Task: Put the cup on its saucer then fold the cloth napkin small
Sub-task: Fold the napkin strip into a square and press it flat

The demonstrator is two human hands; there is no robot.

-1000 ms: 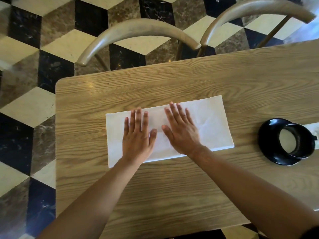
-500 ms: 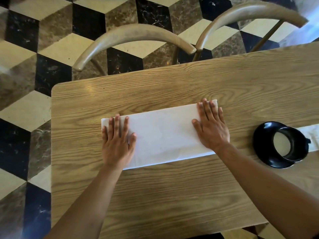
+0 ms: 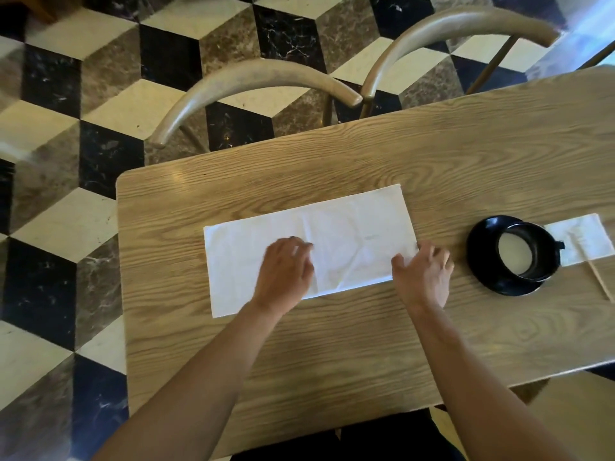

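The right hand [image 3: 424, 277] pinches the white cloth napkin's [image 3: 349, 241] 3 o'clock end; the left hand [image 3: 286, 274], fingers curled, rests mid-strip. The creased napkin's long axis runs 8-to-2 o'clock across the wooden table [image 3: 332, 361]. The black cup [image 3: 529, 254] sits on its black saucer [image 3: 482, 264] at 3 o'clock.

Counts: one rectangular light-oak wooden table [image 3: 332, 361] is carrying one long white folded cloth napkin [image 3: 349, 234], one black cup [image 3: 529, 252], one black round saucer [image 3: 482, 264], one smaller white cloth [image 3: 585, 237], one thin pale stick [image 3: 599, 281]. Two curved wooden chair backs [image 3: 259, 78] are standing beyond. Two bare hands [image 3: 286, 274] are showing.
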